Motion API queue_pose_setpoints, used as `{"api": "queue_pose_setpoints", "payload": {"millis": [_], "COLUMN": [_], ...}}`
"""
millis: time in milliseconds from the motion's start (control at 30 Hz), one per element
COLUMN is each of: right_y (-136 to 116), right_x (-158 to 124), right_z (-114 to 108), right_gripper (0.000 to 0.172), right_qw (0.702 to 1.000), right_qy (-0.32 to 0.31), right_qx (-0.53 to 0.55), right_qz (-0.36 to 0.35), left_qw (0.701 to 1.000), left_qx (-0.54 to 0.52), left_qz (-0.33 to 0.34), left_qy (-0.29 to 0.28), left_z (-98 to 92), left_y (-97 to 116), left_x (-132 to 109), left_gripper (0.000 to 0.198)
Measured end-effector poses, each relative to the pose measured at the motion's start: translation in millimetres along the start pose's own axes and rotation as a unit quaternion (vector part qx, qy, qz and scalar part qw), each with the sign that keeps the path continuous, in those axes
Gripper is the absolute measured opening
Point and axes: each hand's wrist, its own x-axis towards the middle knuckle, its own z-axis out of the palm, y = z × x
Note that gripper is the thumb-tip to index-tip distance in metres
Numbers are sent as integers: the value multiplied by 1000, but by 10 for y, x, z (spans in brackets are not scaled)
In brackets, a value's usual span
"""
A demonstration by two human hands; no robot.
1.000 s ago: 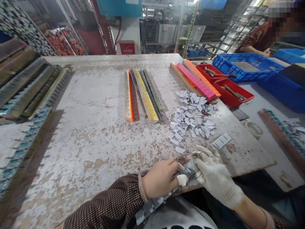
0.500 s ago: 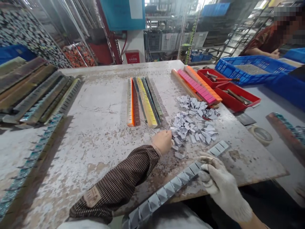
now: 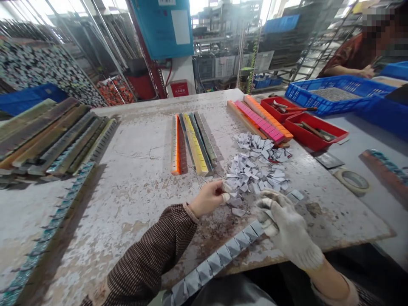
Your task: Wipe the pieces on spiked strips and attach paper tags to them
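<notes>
Beside a pile of small grey-white pieces (image 3: 247, 170), my left hand (image 3: 208, 198) has thumb and fingers pinched together at the pile's near-left edge; whatever lies between the fingertips is too small to name. My right hand (image 3: 285, 225), in a white glove, curls its fingers over the upper part of a long grey slotted strip (image 3: 215, 261). That strip slants from the table's front edge toward the pile, with folded grey pieces along it. Its far end shows past the glove.
Coloured slotted strips (image 3: 195, 144) lie mid-table, with pink and orange ones (image 3: 261, 121) behind the pile. Strips are stacked (image 3: 54, 140) at left. Red trays (image 3: 315, 129), a tape roll (image 3: 353, 180) and a blue crate (image 3: 341, 91) stand right. A person's arm (image 3: 347, 70) is beyond.
My left hand has shifted a little left, its thumb side now showing. My gloved right hand has moved slightly left along the strip. The view has tilted up slightly.
</notes>
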Motion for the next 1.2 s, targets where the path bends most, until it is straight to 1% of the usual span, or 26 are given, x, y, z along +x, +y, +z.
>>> {"api": "queue_pose_setpoints", "payload": {"millis": [67, 133, 200, 267, 367, 467, 567, 667, 767, 833, 1033, 1133, 1200], "right_y": [-73, -142, -192, -216, -207, -195, -224, -272, -299, -304, -293, -277, -271], "right_x": [126, 205, 216, 151, -64, -323, -496, -541, -523, -510, -501, -494, -490], "right_z": [61, 85, 59, -3, -82, -72, -13, 17, 7, -4, -25, -37, -43], "right_gripper": [17, 14, 14, 15, 8, 5, 4, 8, 8, 7, 7, 6, 4], "right_qw": [999, 997, 992, 991, 998, 1000, 998, 995, 994, 993, 993, 993, 994], "right_qy": [-20, -33, -40, -38, -12, 18, 28, 20, 4, 1, -8, -9, -22], "right_qx": [31, 77, 122, 128, 68, -6, -64, -98, -108, -116, -116, -112, -105], "right_qz": [4, 0, -9, -10, 5, 8, -9, -20, -21, -22, -19, -27, -35], "left_qw": [999, 998, 997, 997, 998, 999, 999, 996, 995, 995, 995, 995, 994], "left_qx": [-32, -51, -57, -51, -43, -28, -22, -38, -35, -29, 17, 11, 6], "left_qz": [22, 43, 59, 62, 55, 38, 13, -9, -27, -27, 10, 11, 17], "left_qy": [-12, -14, -8, -5, -3, -3, -39, -80, -90, -90, -93, -102, -105], "left_z": [53, 118, 171, 202, 215, 240, 304, 365, 392, 394, 374, 363, 360], "left_y": [111, 209, 280, 317, 296, 202, 97, 35, 15, 8, -20, -26, -28], "left_x": [-111, -209, -284, -343, -442, -601, -786, -907, -938, -934, -933, -929, -925], "left_gripper": [4, 6, 7, 10, 15, 10, 9, 13, 12, 10, 10, 9, 11]}}
